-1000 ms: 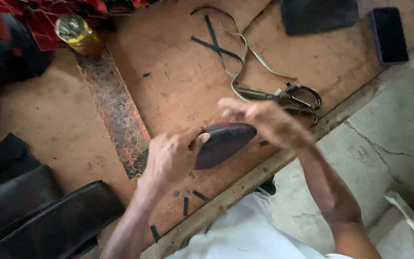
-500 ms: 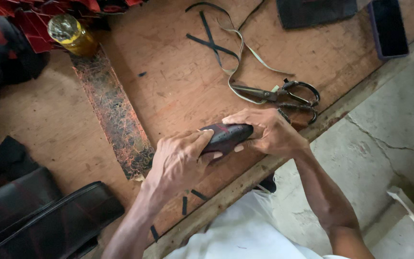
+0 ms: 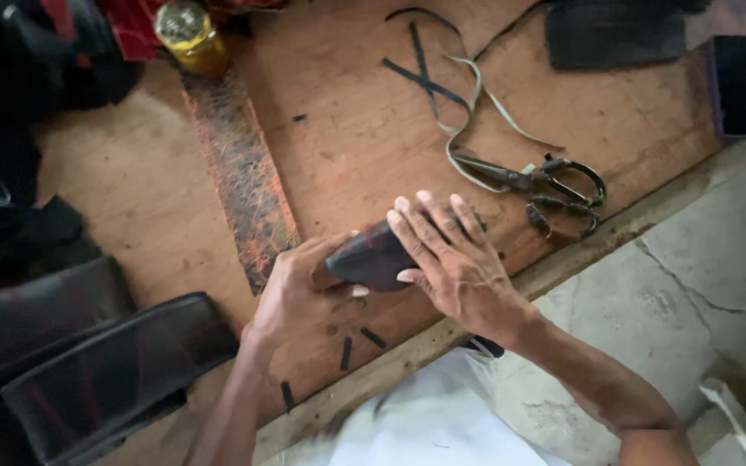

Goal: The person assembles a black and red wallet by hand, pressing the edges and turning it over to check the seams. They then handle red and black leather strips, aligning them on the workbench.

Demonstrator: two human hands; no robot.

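Note:
A dark, rounded piece of leather (image 3: 371,257) lies on the brown wooden board (image 3: 347,138) near its front edge. My left hand (image 3: 297,289) grips its left end with thumb and fingers. My right hand (image 3: 446,255) rests flat on top of its right part, fingers spread and pressing down. Most of the piece is hidden under my right palm.
Black scissors (image 3: 537,183) lie right of my hands among pale and dark leather strips (image 3: 468,95). A worn dark cutting strip (image 3: 239,168) runs down the board's left. A yellow jar (image 3: 187,34) stands far left, a phone (image 3: 740,85) far right. Dark leather sheets (image 3: 88,362) lie at left.
My right hand has gone from curled around the leather piece to lying flat on it with fingers spread. The piece stays under both hands near the board's edge.

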